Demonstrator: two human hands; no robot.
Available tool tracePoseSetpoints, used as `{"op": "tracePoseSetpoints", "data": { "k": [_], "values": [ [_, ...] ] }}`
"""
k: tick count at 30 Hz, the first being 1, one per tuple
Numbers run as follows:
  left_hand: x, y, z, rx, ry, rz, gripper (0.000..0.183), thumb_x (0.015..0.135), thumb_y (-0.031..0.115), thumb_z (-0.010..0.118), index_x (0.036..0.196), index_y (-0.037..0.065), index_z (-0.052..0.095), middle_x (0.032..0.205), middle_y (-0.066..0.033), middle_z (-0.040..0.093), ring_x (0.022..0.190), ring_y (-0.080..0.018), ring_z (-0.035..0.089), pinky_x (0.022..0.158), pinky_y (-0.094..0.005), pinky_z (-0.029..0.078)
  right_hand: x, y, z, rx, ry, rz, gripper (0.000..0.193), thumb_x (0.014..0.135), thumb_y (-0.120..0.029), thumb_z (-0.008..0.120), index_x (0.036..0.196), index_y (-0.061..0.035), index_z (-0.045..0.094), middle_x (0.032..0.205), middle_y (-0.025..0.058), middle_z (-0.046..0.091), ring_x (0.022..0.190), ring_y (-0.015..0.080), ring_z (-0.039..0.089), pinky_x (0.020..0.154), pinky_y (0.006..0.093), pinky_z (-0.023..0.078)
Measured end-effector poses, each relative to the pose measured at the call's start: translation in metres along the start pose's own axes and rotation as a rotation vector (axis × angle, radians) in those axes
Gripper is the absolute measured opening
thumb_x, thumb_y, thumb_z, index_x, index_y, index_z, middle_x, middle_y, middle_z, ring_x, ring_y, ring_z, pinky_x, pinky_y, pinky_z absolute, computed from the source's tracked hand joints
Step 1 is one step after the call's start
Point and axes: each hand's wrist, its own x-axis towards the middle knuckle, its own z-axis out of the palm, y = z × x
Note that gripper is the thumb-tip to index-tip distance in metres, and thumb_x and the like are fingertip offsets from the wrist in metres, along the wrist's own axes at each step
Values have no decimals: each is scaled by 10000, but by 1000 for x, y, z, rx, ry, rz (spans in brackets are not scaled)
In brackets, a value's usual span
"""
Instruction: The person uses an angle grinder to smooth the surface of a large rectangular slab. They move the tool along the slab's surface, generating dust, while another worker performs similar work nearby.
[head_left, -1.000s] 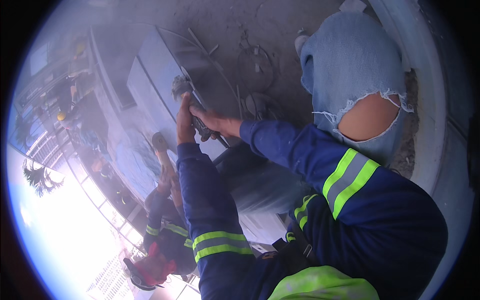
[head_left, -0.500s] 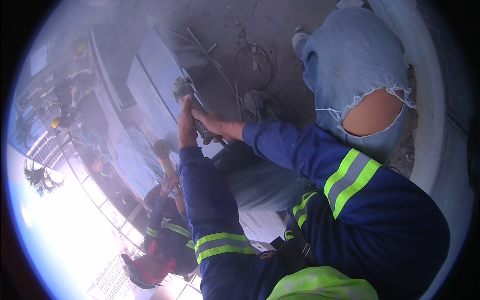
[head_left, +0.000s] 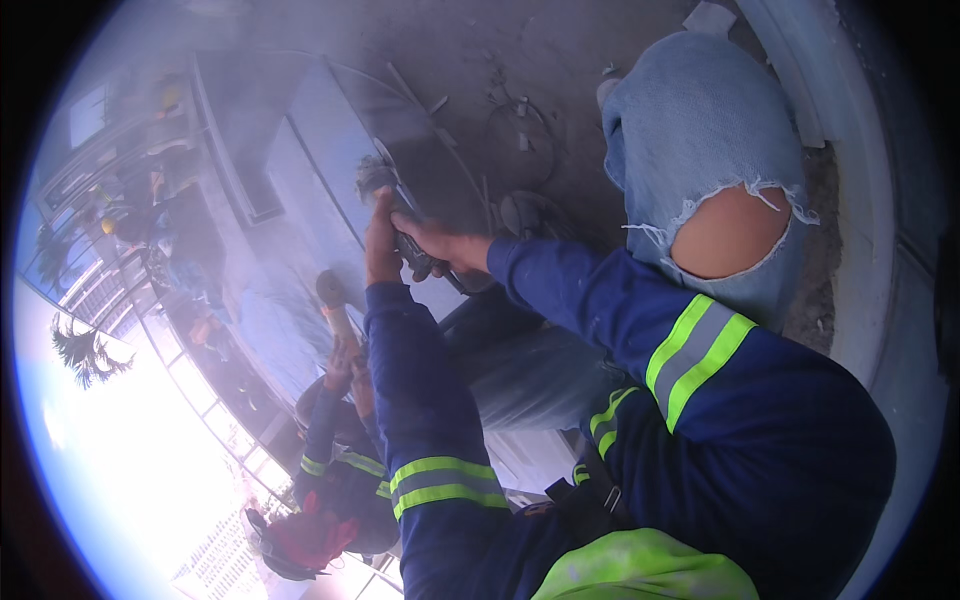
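Both hands (head_left: 405, 240) grip grinder (head_left: 385, 185) against slab (head_left: 330, 150).

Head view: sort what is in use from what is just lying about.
In use:
- power grinder, gripped by left hand and right hand
- pale slab under its disc

Lying about:
- coiled cable on the dusty floor
- loose scraps beside it
- reflection of the worker in the glass wall, a mirror image only
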Motion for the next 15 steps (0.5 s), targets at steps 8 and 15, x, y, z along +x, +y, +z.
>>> {"op": "tracePoseSetpoints", "data": {
  "k": [8,15],
  "values": [
    [10,-2,-5,11,-33,41,818,1067,664,709,1483,-40,672,1251,-156,745,1084,-266,747,960,-413,588,-7,-5,-1,-13,18,-16,705,1165,-702,425,1275,-45,658,960,88,732,659,195,772,403,290,448],
    [-1,1,3,-27,-49,69,773,1095,637,690,1483,-32,678,1269,-131,750,1104,-237,743,980,-390,579,9,4,-6,-34,18,18,691,1155,-684,468,1290,-32,656,948,97,732,648,211,777,402,306,456]
  ]
}}
